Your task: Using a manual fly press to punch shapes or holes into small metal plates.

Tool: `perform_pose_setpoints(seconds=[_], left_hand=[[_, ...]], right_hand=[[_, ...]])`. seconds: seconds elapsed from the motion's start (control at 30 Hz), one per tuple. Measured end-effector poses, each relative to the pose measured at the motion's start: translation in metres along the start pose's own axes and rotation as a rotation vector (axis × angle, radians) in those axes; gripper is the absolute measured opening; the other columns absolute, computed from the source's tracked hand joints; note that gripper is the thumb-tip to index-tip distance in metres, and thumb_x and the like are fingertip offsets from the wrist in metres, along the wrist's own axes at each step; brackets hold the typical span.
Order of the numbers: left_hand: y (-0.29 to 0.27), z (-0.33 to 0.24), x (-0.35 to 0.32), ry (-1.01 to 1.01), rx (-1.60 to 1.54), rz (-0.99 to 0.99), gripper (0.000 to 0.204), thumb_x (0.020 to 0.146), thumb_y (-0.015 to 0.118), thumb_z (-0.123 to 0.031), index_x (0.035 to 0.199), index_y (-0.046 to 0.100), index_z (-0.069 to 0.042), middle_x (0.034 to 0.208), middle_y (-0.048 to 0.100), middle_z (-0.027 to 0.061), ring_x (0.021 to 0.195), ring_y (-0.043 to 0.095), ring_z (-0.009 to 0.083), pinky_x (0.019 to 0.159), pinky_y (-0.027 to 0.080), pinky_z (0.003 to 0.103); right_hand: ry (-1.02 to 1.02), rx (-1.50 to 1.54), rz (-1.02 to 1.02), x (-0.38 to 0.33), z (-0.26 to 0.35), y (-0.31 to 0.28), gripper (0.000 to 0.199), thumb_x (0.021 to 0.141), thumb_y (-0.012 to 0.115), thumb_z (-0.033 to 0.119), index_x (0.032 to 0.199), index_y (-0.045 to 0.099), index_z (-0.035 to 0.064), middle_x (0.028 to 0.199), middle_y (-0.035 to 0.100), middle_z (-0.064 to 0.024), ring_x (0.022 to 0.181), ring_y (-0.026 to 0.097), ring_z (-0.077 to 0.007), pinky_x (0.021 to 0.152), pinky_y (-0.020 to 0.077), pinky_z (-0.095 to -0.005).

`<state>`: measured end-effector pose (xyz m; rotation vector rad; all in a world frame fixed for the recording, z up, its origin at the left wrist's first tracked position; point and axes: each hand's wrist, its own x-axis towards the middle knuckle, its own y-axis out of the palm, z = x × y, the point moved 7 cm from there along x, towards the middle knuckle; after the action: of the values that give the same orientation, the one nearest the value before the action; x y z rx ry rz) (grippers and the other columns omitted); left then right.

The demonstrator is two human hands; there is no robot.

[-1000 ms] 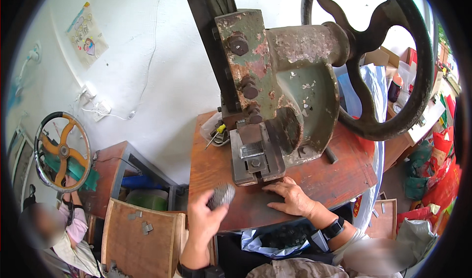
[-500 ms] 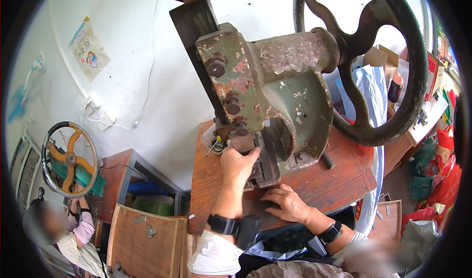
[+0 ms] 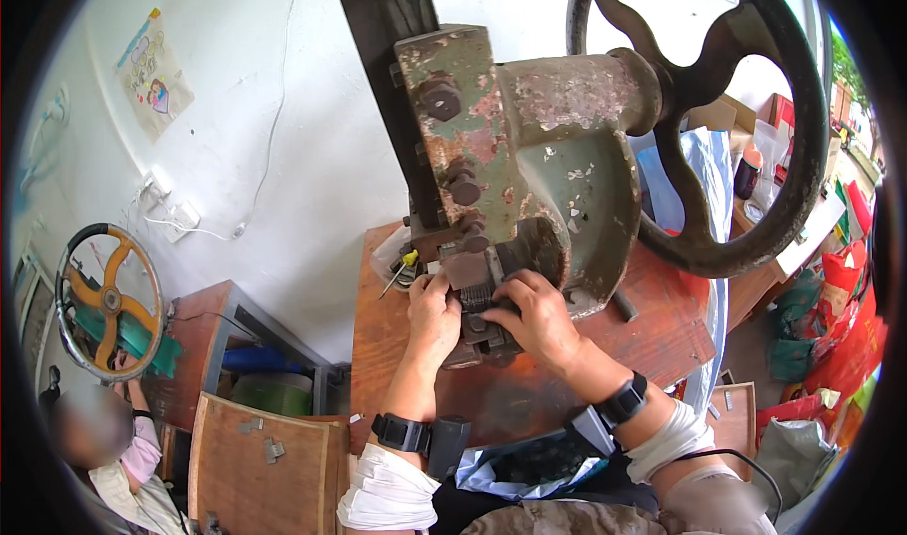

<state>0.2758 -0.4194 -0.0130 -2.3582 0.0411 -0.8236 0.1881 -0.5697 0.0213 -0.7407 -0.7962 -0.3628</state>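
An old green hand press [image 3: 453,110] with peeling paint stands on the wooden bench in front of me. A ridged dark metal piece [image 3: 475,296] lies low in its jaw, under the ram end [image 3: 468,268]. My left hand [image 3: 435,316] is closed at the left side of this piece; its fingertips are partly hidden. From the right, my right hand [image 3: 540,316] reaches in with bent, closed fingers beside the piece and the base block [image 3: 487,332]. What its fingertips hold is hidden.
The press's large black handwheel [image 3: 803,147] rises at the right. A yellow-handled screwdriver [image 3: 402,270] lies behind my left hand. At the left, another person's hand [image 3: 123,360] is near an orange-spoked wheel [image 3: 111,299]. A wooden tray [image 3: 255,497] holds small metal pieces.
My right hand has lifted from the bench's front edge to the press jaw. My left hand has moved slightly down and left on screen. The view has shifted a little.
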Motion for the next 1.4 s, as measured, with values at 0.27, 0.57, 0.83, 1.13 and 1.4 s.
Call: perform_pose_setpoints(seconds=[0.27, 0.57, 0.83, 1.13, 1.4], left_hand=[[0.000, -0.004, -0.004, 0.086, -0.090, 0.040, 0.048, 0.077, 0.054, 0.007, 0.123, 0.056, -0.010, 0.120, 0.059, 0.0092, 0.104, 0.051, 0.0326, 0.094, 0.044, 0.039], [0.001, 0.006, -0.004, -0.109, -0.058, -0.018, 0.040, 0.082, 0.058, -0.004, 0.122, 0.057, -0.011, 0.121, 0.059, 0.0085, 0.110, 0.051, 0.0325, 0.090, 0.042, 0.045], [0.007, -0.008, -0.005, 0.024, 0.196, 0.110, 0.043, 0.084, 0.056, -0.010, 0.127, 0.053, -0.008, 0.128, 0.055, 0.0079, 0.121, 0.046, 0.0280, 0.092, 0.033, 0.052], [0.005, -0.005, -0.002, 0.003, 0.232, 0.123, 0.044, 0.083, 0.056, -0.010, 0.126, 0.052, -0.005, 0.130, 0.053, 0.0082, 0.122, 0.044, 0.0292, 0.091, 0.037, 0.053], [0.009, -0.001, -0.004, 0.106, 0.110, 0.077, 0.045, 0.081, 0.054, -0.006, 0.125, 0.052, -0.004, 0.131, 0.052, 0.0098, 0.118, 0.045, 0.0348, 0.092, 0.043, 0.048]], right_hand=[[0.160, -0.101, 0.041, 0.015, 0.000, 0.018, 0.042, 0.061, 0.082, 0.026, 0.088, 0.059, 0.0037, 0.092, 0.060, -0.0115, 0.092, 0.058, -0.0333, 0.076, 0.0500, -0.0423], [0.234, -0.077, 0.108, 0.013, -0.005, 0.021, 0.054, 0.062, 0.082, 0.027, 0.102, 0.057, -0.0006, 0.102, 0.059, -0.0150, 0.099, 0.057, -0.0351, 0.081, 0.0494, -0.0421], [0.218, 0.097, 0.121, 0.008, -0.020, 0.027, 0.058, 0.064, 0.081, 0.018, 0.113, 0.061, -0.0032, 0.119, 0.056, -0.0188, 0.106, 0.057, -0.0343, 0.089, 0.0487, -0.0382], [0.117, 0.170, 0.097, 0.007, -0.015, 0.030, 0.036, 0.066, 0.078, 0.010, 0.102, 0.072, 0.0149, 0.119, 0.056, -0.0148, 0.109, 0.054, -0.0312, 0.093, 0.0457, -0.0375], [-0.083, -0.009, 0.152, 0.019, 0.004, 0.026, 0.030, 0.064, 0.077, 0.011, 0.092, 0.076, 0.0212, 0.116, 0.059, -0.0121, 0.105, 0.056, -0.0313, 0.089, 0.0482, -0.0384]])
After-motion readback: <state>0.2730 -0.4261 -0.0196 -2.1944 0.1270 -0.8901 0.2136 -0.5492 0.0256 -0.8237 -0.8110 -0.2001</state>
